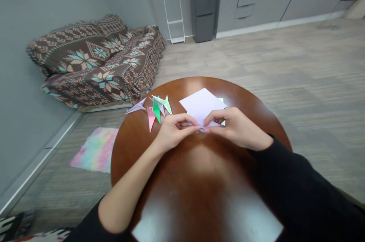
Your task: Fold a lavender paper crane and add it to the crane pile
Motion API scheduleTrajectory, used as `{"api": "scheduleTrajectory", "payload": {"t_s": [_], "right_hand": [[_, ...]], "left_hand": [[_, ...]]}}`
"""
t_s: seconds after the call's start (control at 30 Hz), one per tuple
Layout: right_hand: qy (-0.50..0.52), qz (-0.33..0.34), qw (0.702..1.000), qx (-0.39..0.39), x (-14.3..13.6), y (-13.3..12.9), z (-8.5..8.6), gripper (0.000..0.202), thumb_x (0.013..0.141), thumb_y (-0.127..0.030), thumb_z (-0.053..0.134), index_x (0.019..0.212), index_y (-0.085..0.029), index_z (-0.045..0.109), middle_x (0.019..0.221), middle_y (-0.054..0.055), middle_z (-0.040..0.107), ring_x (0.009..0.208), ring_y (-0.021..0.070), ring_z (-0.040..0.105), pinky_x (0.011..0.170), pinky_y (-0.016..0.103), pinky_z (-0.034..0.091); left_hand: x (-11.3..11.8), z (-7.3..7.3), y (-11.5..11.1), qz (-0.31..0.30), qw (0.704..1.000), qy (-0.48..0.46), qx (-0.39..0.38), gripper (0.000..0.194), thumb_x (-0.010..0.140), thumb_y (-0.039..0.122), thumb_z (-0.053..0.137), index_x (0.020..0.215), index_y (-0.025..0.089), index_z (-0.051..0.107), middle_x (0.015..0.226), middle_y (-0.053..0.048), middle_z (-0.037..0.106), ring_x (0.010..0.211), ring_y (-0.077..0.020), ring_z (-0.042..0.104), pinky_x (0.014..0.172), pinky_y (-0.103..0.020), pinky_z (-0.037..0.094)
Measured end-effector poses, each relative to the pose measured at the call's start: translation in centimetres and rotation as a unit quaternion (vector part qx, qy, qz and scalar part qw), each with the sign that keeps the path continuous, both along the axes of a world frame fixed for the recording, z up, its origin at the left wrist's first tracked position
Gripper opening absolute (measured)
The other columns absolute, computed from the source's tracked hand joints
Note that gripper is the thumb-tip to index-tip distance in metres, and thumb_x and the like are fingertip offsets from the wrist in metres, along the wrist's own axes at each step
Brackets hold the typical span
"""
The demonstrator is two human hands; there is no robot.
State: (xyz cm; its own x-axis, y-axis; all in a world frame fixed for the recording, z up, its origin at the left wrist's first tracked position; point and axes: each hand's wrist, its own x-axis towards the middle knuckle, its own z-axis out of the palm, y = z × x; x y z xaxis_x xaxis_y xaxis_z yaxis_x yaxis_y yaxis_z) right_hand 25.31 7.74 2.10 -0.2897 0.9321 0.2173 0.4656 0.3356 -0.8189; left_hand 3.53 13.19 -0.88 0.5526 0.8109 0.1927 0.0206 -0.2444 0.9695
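Observation:
Both my hands meet over the middle of the round table, at the near edge of pale lilac paper (203, 103). My left hand (177, 130) is closed, thumb and fingers pinching a small folded bit of that paper from the left. From the right, my right hand (228, 126) pinches the same folded edge, its fingertips almost touching the left ones. Fingers cover most of the fold, so its shape is hard to make out. Whether the flat lilac square behind is the same sheet or a separate one, I cannot tell. Light green paper (222, 101) peeks out underneath.
Several folded paper cranes lie at the table's left: a lilac one (137, 106), a pink one (151, 118), a green one (156, 110) and a light green one (165, 103). The brown wooden table (128, 151) has a rounded edge. Beyond stands a sofa (97, 59) under a patterned cover.

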Motion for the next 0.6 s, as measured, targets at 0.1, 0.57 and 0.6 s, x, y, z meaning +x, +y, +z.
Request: {"api": "scheduleTrajectory", "payload": {"t_s": [0.1, 0.57, 0.6], "right_hand": [[-0.013, 0.001, 1.000, 0.009, -0.04, 0.01, -0.04, 0.004, 0.084, -0.019, 0.073, 0.081, -0.017, 0.075, 0.067, -0.003, 0.064, 0.064, 0.0117, 0.050, 0.063, 0.026, 0.035], [-0.035, -0.014, 0.998, 0.045, -0.49, -0.04, 0.18, 0.004, 0.085, -0.016, 0.069, 0.082, -0.017, 0.072, 0.068, -0.003, 0.065, 0.062, 0.0115, 0.049, 0.061, 0.025, 0.036], [-0.043, -0.019, 0.997, 0.058, -0.40, 0.03, 0.06, 0.003, 0.086, -0.017, 0.070, 0.085, -0.018, 0.072, 0.070, -0.003, 0.066, 0.063, 0.0117, 0.050, 0.062, 0.025, 0.036]], "left_hand": [[0.10, 0.10, -0.07, -0.001, 1.000, 0.004, -0.011, 0.019, 0.074, 0.025, 0.084, 0.079, 0.012, 0.073, 0.077, -0.008, 0.077, 0.067, -0.0144, 0.073, 0.064, -0.021, 0.057], [0.49, 0.37, -0.10, 0.011, 0.997, -0.049, -0.058, 0.033, 0.069, 0.025, 0.088, 0.079, 0.015, 0.058, 0.076, -0.002, 0.074, 0.069, -0.0143, 0.073, 0.068, -0.023, 0.058], [0.54, 0.38, -0.06, 0.014, 0.996, -0.054, -0.065, 0.033, 0.070, 0.025, 0.087, 0.083, 0.016, 0.058, 0.077, -0.002, 0.074, 0.070, -0.0147, 0.073, 0.070, -0.024, 0.058]]}}
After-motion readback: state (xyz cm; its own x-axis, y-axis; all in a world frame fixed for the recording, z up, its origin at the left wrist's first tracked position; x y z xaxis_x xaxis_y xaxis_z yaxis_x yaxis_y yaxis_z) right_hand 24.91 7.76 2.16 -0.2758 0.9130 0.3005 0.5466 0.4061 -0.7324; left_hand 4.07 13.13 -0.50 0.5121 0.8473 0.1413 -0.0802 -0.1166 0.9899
